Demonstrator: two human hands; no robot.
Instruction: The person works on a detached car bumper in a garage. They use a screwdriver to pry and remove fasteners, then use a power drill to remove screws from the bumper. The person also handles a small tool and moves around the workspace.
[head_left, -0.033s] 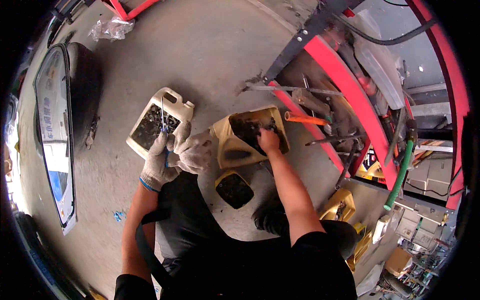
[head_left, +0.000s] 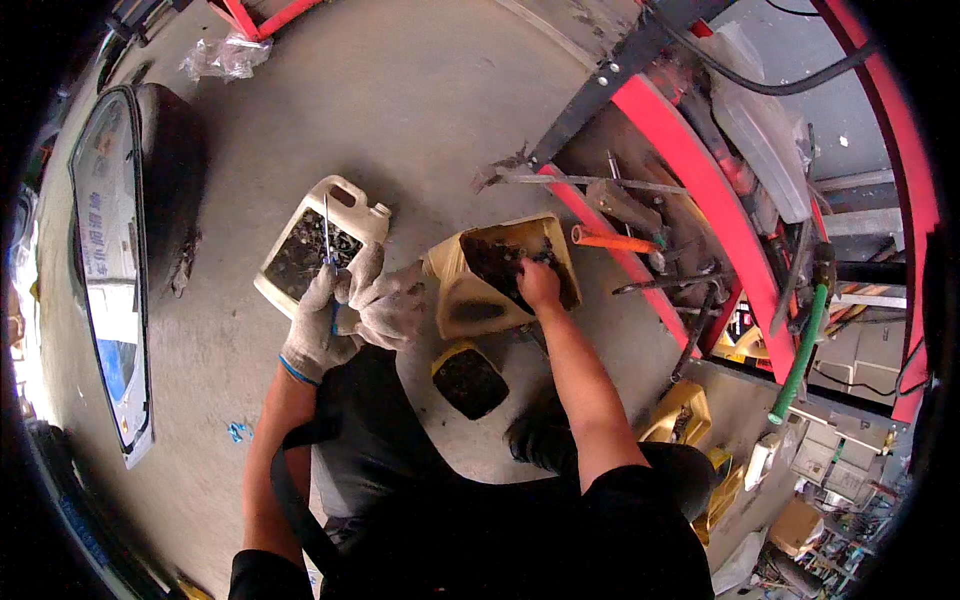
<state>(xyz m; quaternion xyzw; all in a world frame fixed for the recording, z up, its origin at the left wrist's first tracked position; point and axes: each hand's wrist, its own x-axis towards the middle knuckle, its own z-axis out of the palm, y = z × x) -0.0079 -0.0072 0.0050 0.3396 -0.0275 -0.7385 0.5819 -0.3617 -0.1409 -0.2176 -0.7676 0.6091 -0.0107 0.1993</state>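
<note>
My left hand, in a white knitted glove with a blue cuff, is closed round a screwdriver whose thin shaft points away from me. A second, empty-looking white glove hangs from the same hand. Just beyond lies a cream jug with its side cut open, full of small dark metal parts. My bare right hand reaches into a yellowish cut-open jug holding dark bits; its fingertips are hidden among them. Nearer to me stands a small yellow container with dark contents.
At the right, a red-and-black metal rack holds rods and tools, with an orange tube and a green-handled bar sticking out. A tyre and a glass pane stand at the left. More yellow containers lie by my right knee.
</note>
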